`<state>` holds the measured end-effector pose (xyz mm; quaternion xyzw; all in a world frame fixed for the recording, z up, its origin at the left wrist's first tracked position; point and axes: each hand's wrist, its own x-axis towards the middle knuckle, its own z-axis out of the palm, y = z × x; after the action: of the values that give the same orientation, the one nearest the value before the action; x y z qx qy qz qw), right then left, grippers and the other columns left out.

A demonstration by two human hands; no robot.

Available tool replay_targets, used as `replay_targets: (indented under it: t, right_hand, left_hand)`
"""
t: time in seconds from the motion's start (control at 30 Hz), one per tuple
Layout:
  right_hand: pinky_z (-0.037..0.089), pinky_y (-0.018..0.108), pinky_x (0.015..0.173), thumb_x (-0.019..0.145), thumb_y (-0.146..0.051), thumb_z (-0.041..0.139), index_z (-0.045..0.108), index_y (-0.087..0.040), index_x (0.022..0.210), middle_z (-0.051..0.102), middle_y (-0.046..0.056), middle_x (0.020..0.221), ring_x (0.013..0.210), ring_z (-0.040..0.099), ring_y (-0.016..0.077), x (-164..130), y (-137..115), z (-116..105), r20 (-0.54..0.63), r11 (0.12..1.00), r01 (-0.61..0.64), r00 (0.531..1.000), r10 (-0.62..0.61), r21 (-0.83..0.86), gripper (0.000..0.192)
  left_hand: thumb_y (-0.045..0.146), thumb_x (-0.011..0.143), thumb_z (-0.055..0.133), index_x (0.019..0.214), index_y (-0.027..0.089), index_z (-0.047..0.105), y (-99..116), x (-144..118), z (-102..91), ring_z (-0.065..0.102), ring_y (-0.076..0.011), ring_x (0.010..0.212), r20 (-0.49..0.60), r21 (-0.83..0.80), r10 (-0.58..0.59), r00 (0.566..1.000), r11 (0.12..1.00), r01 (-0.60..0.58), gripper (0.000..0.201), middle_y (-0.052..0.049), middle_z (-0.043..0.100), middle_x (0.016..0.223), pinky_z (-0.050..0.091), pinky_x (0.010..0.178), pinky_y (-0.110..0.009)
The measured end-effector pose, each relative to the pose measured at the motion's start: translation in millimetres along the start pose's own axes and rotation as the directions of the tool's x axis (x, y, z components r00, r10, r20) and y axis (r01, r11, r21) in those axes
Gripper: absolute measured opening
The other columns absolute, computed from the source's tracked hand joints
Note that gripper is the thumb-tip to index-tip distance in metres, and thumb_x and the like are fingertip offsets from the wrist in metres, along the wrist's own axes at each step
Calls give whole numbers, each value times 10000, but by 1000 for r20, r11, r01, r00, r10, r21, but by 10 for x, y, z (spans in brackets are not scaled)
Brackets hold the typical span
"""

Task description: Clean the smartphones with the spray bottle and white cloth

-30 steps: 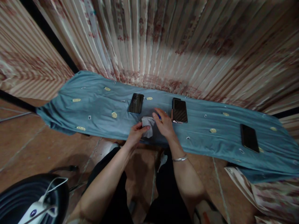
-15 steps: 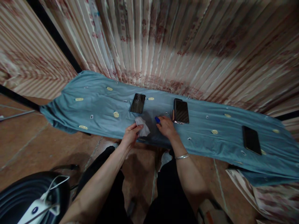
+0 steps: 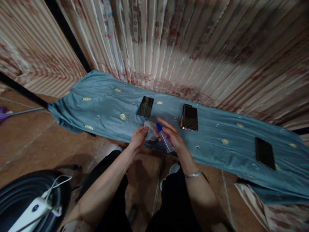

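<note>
Right now we have both hands over the near edge of a blue cloth (image 3: 212, 151) that covers a long narrow table. Our left hand (image 3: 138, 139) pinches a small pale wipe (image 3: 150, 130) between thumb and fingertips, the wipe bunched and lifted just off the cloth. Our right hand (image 3: 174, 138) is curled around a small clear spray bottle (image 3: 164, 138) with a blue cap; the bottle lies tilted in our grasp, its cap end pointing toward the wipe and nearly touching it. A thin bracelet (image 3: 192, 174) sits on our right wrist.

Just beyond the wipe, a dark phone (image 3: 145, 106) lies flat on the cloth, screen up. A second phone (image 3: 190, 117) lies to the right of our right hand, close by but apart from it. A third phone (image 3: 265, 153) rests well off to the right. Behind the table hangs a striped, pleated curtain (image 3: 193, 48). Down at the lower left, a white cabled device (image 3: 29, 214) lies on a round black object (image 3: 16, 196) on the tiled floor
</note>
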<state>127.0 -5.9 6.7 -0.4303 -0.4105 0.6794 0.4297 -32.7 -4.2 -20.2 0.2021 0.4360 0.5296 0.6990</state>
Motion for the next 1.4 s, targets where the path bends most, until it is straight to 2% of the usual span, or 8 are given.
replay_targets:
  t: [0.2, 0.47, 0.9, 0.97, 1.1, 1.17, 1.27, 1.4]
  right_hand:
    - [546, 221, 562, 705, -292, 763, 594, -309, 1332, 739, -24, 923, 674, 643, 119, 56, 122, -54, 99, 986, 49, 995, -33, -162, 650]
    - [484, 211, 479, 718, -196, 664, 690, -277, 1095, 699, -51, 777, 497, 569, 87, 158, 280, -103, 106, 933, 159, 986, -131, -323, 386]
    - [517, 228, 509, 780, -259, 639, 671, -284, 1169, 715, -27, 866, 552, 621, 112, 177, 323, -147, 87, 864, 241, 970, -225, -442, 392]
    - [564, 277, 608, 812, -296, 627, 640, -294, 1256, 734, -4, 943, 643, 656, 145, 193, 297, -251, 51, 791, 251, 962, -269, -559, 444]
    - [522, 481, 973, 821, -175, 533, 470, -168, 1464, 711, 134, 1189, 958, 702, 275, 228, 250, -469, -20, 418, 147, 929, -369, -897, 646]
    - [489, 519, 1019, 837, -158, 501, 370, -95, 1517, 681, 199, 1244, 1065, 682, 325, 252, 244, -528, -40, 300, 82, 925, -379, -951, 695]
    - [485, 530, 1028, 854, -168, 503, 297, -16, 1531, 652, 260, 1270, 1131, 659, 358, 291, 242, -548, -56, 225, 30, 929, -366, -974, 723]
    - [433, 511, 1104, 848, -171, 516, 395, -30, 1481, 613, 246, 1341, 1271, 579, 341, 299, 213, -529, -55, 235, 55, 898, -437, -971, 660]
  left_hand:
    - [137, 631, 657, 890, 147, 659, -20, 27, 35, 578, -112, 489, 69, 10, 48, 996, 999, -49, 260, 30, 667, 625, 466, 504, -223]
    - [95, 571, 622, 823, 151, 638, -33, 58, 8, 569, -106, 477, 71, 16, 49, 996, 999, -50, 258, 36, 651, 605, 461, 496, -217]
    - [66, 593, 581, 829, 154, 652, -40, 53, -10, 718, -201, 818, 23, -3, 36, 999, 999, -36, 262, -15, 708, 700, 559, 667, -264]
    - [52, 580, 562, 813, 164, 647, -22, 68, -8, 722, -209, 882, -2, -26, 53, 999, 998, -53, 272, -17, 720, 721, 576, 735, -289]
    - [45, 592, 558, 803, 163, 645, 21, 60, -7, 727, -214, 924, 6, -58, 42, 999, 997, -41, 257, -30, 736, 756, 589, 790, -315]
    - [50, 626, 571, 816, 148, 653, 34, 40, 2, 730, -224, 930, 9, -65, 17, 1000, 998, -17, 229, -50, 742, 774, 593, 804, -329]
    - [75, 702, 579, 830, 125, 663, 43, 11, 35, 734, -239, 928, -12, -77, -26, 1000, 997, 24, 161, -80, 748, 791, 597, 815, -349]
    - [99, 799, 542, 879, 98, 681, 65, -13, 103, 736, -234, 924, -25, -92, -66, 998, 994, 64, 160, -106, 760, 836, 594, 831, -344]
